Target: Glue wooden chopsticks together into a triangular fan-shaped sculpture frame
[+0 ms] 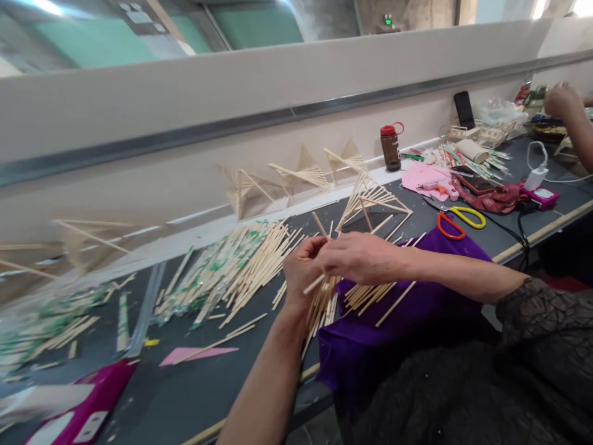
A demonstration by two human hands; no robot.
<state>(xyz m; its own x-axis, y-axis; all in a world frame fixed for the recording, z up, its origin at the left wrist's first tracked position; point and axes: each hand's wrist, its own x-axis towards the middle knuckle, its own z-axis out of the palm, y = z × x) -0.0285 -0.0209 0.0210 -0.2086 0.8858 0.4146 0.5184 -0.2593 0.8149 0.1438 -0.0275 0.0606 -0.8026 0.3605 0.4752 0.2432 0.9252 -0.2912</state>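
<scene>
My left hand (301,272) and my right hand (354,256) meet over the table's front edge, fingers closed round thin wooden sticks. One short stick end (314,284) sticks out below my right fingers, and other stick ends rise above the hands. Just which sticks each hand pinches is partly hidden by the fingers. Loose sticks (370,296) lie under and beside my hands, some on a purple cloth (361,346). Directly behind the hands stands a twisted stick frame (375,201).
Piles of sticks, some wrapped (208,266), cover the left. More stick frames (301,173) line the wall. A bottle (390,148), scissors (458,219), glue gun (440,185) and cables are at right. Another person's hand (563,102) shows at far right.
</scene>
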